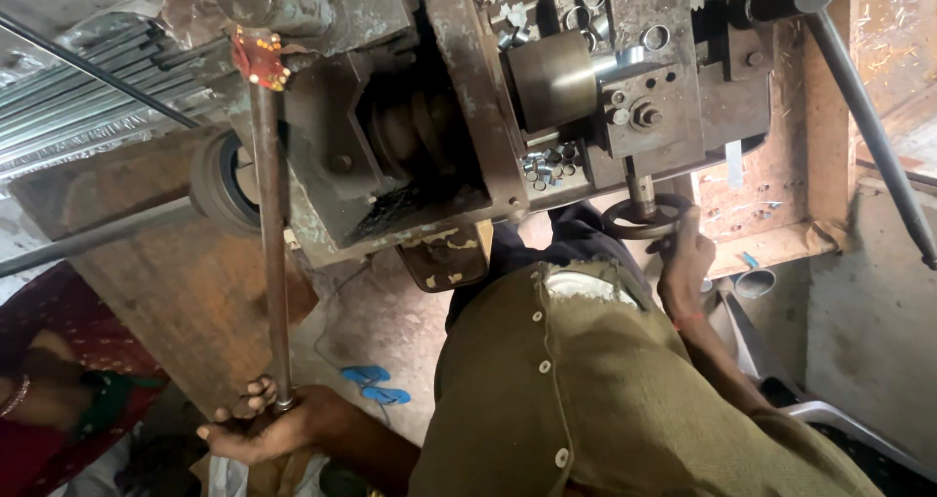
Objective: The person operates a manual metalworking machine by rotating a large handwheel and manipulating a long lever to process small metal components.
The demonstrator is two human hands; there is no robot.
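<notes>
I look down over my olive shirt at a worn metal lathe (pixel 459 116). At the lower left my left hand (pixel 268 424) is closed around the bottom end of a long thin steel rod (pixel 271 233), which rises to a red tag (pixel 257 58) on the machine. Right of centre, my right hand (pixel 685 263) grips a small round handwheel (pixel 644 219) under the tool slide. Above that, a brass-coloured cylinder (pixel 551 79) sits in the machine, with several small metal rings (pixel 547 163) lying around it.
A bundle of thin metal rods (pixel 88 87) lies at the upper left. A long lever bar (pixel 869 126) slants down the right side. Blue sandals (pixel 376 385) lie on the floor below. Another person in red cloth (pixel 49 390) sits at the lower left.
</notes>
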